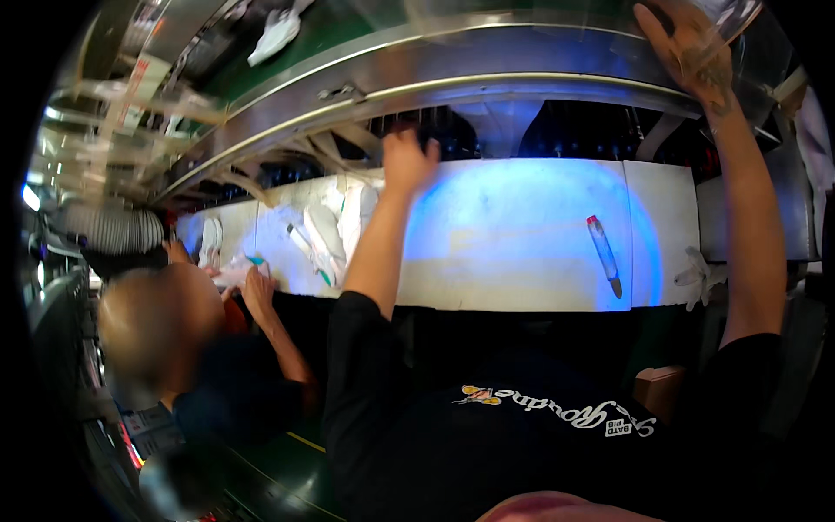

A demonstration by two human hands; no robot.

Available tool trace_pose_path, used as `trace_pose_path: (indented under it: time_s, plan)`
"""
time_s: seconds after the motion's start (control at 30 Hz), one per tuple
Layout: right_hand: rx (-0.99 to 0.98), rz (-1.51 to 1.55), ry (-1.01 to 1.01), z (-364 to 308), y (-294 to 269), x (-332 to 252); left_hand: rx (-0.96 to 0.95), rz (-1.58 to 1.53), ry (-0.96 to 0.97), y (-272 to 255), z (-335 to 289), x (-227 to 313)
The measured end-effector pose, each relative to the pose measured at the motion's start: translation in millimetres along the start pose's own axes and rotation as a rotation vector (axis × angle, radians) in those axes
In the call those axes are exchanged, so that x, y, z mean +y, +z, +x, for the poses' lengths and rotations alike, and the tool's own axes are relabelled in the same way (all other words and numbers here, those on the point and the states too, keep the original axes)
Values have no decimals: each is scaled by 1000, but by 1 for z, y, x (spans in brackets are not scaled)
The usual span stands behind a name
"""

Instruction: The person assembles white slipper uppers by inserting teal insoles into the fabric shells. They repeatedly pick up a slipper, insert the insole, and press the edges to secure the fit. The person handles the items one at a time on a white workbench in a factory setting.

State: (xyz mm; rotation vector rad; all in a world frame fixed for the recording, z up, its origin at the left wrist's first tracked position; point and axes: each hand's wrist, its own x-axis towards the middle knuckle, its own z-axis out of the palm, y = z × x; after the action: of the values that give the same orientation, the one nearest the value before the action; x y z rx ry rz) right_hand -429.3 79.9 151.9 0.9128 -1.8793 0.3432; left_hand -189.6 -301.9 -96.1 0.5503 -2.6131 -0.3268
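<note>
My left hand (409, 163) reaches over the far edge of the white worktop (504, 270). It is blurred, with the thumb apart from the fingers and nothing visible in it. At the upper right, my right hand (693, 61) is raised above the metal rail, thumb spread wide. A blurred, pale see-through thing (736, 19) shows beside its fingers; I cannot make out its kind or whether they touch. A pen-like tool (604, 257) with a red end, pale barrel and dark tip lies under blue light. Left of my left forearm lie white shoes (323, 230).
A co-worker (217, 339) sits to my left, hands on a white shoe (235, 271). The metal rail (487, 87) runs along the far side above dark gaps. A whitish glove (696, 278) hangs at the worktop's right end. A ribbed duct (113, 228) stands at far left.
</note>
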Motion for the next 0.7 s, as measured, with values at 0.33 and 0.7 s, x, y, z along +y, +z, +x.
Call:
trace_pose_path:
  time_s: [0.33, 0.7]
  plan:
    - [-36, 107, 87, 13, -7, 7, -376, 434, -488, 30, 145, -136]
    - [-84, 45, -4, 4, 5, 20, 166, -100, -571, -31, 2, 30]
